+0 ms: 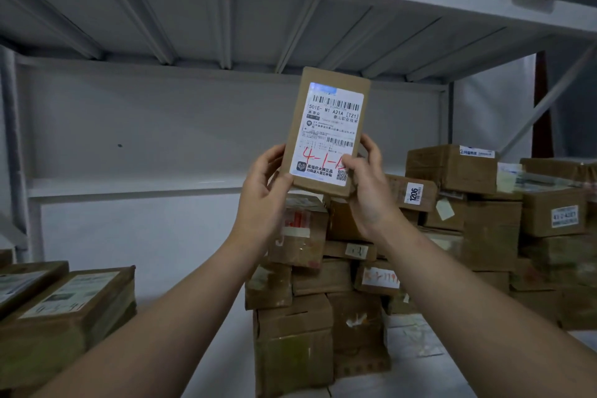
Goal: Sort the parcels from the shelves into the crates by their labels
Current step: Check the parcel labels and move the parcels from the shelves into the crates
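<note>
The step in hand looks like reading the label: a flat brown parcel (326,131) is held upright in mid-air in front of the shelving, its white label (334,119) facing the camera. The left hand (265,191) grips the lower left edge, its fingers (274,155) curled round behind the card. The right hand (368,194) grips the lower right corner, with the thumb (350,165) lying over the end of a red handwritten code (315,157) that begins "4-1-". The next move probably calls for sliding that thumb aside to read the whole code, then carrying the parcel to the matching crate; no crate is in view, so the person would have to turn away from the shelf. Directly below the hands stands an uneven stack of parcels (297,317). More boxes (452,168) pile up to the right, one with a "1206" sticker (413,192), and two flat parcels (64,307) lie at the left. The upper shelf (290,10) hangs close overhead, and the leaning stack could be knocked as the arms draw back.
</note>
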The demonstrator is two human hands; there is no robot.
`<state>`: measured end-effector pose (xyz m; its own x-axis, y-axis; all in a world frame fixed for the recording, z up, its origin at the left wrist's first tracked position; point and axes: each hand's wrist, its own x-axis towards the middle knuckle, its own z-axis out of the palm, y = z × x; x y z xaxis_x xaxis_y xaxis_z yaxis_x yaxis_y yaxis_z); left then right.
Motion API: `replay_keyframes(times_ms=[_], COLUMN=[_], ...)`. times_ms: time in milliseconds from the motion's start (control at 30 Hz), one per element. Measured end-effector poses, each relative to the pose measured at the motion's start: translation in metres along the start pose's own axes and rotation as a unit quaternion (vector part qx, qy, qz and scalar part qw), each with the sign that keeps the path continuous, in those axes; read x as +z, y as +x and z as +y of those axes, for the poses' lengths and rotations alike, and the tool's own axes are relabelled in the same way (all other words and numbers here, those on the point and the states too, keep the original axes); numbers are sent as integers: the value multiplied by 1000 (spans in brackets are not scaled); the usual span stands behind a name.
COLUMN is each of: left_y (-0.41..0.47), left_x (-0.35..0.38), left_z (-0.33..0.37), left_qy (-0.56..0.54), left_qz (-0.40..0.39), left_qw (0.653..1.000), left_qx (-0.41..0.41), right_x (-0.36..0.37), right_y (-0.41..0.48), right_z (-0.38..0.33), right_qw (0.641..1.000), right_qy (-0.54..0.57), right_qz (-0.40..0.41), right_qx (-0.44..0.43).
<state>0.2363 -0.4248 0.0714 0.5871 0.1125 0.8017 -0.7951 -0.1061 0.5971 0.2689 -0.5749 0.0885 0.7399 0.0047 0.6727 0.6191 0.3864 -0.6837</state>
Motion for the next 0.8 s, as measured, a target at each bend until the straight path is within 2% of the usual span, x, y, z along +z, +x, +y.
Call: replay_keyframes(times_ms=[467, 633, 800], left_y=[-14, -21, -47], left_x=[-18, -50, -103], left_z=[2, 9, 11], left_qy=[-29, -4, 75], left_qz=[39, 63, 98], left_qw=[999, 997, 989], left_qx=[23, 42, 81], right_x=[23, 57, 107], right_y=[-4, -10, -25], right_z=[8, 13, 34], right_qw=[998, 997, 994], right_qy=[3, 15, 0], right_qz=[-50, -74, -111], right_qx=[-28, -26, 3])
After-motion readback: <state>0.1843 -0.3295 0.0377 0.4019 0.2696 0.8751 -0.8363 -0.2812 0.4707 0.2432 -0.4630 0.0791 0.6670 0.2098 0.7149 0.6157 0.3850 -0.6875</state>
